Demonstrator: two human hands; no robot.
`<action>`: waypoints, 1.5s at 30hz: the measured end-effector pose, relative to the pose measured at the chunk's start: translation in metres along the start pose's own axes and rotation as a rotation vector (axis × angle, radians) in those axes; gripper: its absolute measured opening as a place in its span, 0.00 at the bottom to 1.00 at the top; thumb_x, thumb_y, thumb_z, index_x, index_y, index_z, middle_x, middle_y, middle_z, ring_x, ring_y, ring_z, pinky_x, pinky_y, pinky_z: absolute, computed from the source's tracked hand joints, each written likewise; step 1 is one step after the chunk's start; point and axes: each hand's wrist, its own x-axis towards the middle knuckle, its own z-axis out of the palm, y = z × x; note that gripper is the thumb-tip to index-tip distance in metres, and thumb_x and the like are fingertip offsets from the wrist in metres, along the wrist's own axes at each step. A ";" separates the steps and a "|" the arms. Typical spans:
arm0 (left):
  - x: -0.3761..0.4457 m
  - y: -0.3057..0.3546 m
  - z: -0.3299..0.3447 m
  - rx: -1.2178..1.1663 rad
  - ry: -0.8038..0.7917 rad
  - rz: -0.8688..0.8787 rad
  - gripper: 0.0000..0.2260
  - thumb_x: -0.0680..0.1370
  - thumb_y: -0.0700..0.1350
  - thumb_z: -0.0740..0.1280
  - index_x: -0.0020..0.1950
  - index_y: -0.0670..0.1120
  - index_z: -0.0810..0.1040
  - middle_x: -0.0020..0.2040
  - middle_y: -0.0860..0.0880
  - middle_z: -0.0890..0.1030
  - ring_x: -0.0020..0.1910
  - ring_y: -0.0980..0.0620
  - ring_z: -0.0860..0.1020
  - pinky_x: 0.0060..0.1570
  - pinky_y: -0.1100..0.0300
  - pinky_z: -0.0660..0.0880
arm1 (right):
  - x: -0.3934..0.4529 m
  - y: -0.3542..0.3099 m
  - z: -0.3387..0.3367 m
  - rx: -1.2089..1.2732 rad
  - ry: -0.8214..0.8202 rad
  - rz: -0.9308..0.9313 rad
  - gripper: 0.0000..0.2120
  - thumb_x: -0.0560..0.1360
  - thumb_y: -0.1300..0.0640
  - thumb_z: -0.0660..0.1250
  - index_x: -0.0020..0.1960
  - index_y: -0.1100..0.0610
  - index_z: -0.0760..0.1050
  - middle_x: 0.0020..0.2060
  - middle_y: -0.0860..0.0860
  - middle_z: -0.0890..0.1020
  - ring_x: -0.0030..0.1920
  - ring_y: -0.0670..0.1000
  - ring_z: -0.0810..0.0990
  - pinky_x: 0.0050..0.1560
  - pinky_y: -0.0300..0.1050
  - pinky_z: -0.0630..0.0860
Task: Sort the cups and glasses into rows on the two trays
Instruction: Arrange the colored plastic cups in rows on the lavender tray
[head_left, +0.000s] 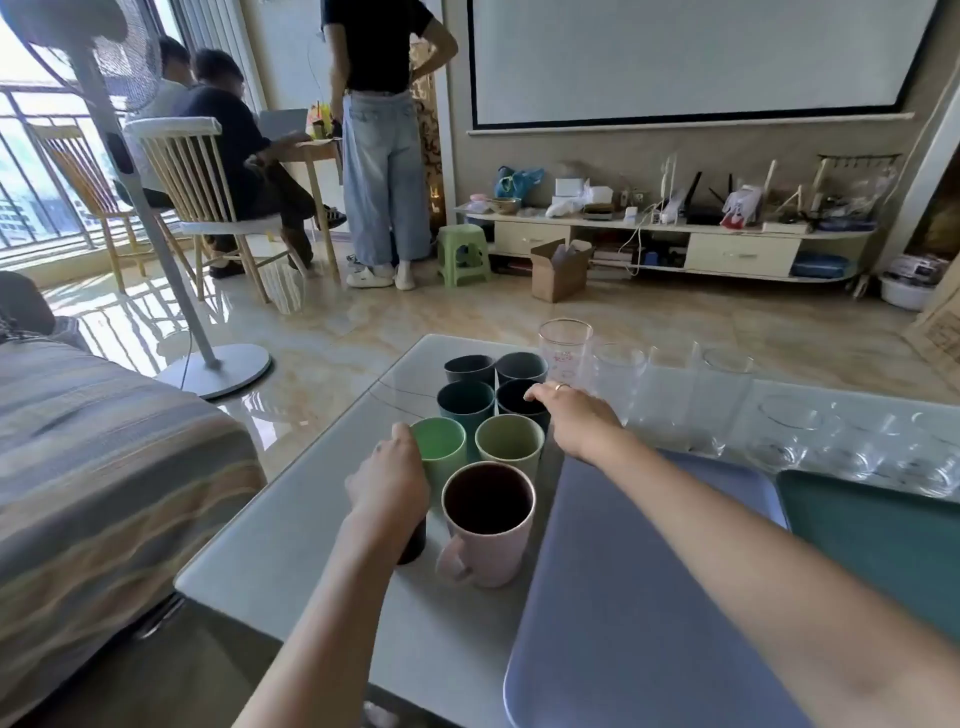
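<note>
A: Plastic cups, coloured, bunched two abreast at the left of the desk (291, 525). Far pair grey, then a teal cup (465, 402) beside a dark navy cup (521, 400), then a bright green cup (439, 441) beside a pale olive cup (509, 441). Nearest: a pink mug (488, 519), handle toward the person.

B: Hands?

A: Left hand (389, 480) lies against the near-left side of the bright green cup, thumb up at the rim. Its fingers go down behind the hand; whether they wrap that cup or the dark thing half hidden under the wrist, cannot tell. Right hand (574, 415) reaches across, knuckles up, fingers curled down at the navy cup's rim. Pinched on it or only touching: cannot tell.

B: Trays?

A: Both bare. Lavender tray (649, 597) just right of the cups, under the right forearm; dark green tray (872, 530) touching its right edge. Nothing sorted onto either yet, by my reading.

B: Glasses?

A: Clear tumblers behind the trays. A tall glass (565, 353) with faint red print stands beside the far grey cup; more tall ones run rightward, then low tumblers (852, 441) bunched at the green tray's far edge.

B: Why reach with both hands?

A: Likely one cup per hand, carried to the nearer tray. The cups stand close together, so lifting straight up should spare the neighbours.
</note>
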 end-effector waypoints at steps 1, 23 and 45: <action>0.001 0.001 0.002 0.029 -0.033 -0.009 0.09 0.76 0.37 0.56 0.56 0.43 0.63 0.57 0.41 0.76 0.55 0.40 0.76 0.45 0.53 0.69 | 0.003 0.002 -0.002 -0.036 -0.050 0.046 0.34 0.71 0.76 0.51 0.69 0.48 0.65 0.69 0.51 0.70 0.63 0.58 0.73 0.56 0.49 0.71; 0.002 0.022 0.011 0.187 -0.138 -0.016 0.15 0.77 0.39 0.59 0.63 0.44 0.69 0.60 0.43 0.75 0.58 0.42 0.75 0.46 0.54 0.67 | -0.021 0.087 -0.008 -0.252 0.055 -0.064 0.13 0.72 0.71 0.53 0.52 0.59 0.68 0.49 0.55 0.76 0.47 0.60 0.77 0.37 0.47 0.67; -0.001 0.009 -0.019 -0.085 0.073 -0.255 0.19 0.76 0.33 0.59 0.66 0.40 0.63 0.62 0.38 0.74 0.63 0.38 0.72 0.54 0.47 0.71 | -0.059 0.076 0.021 -0.289 0.550 -0.201 0.22 0.66 0.66 0.57 0.60 0.59 0.67 0.56 0.60 0.79 0.47 0.61 0.79 0.37 0.50 0.76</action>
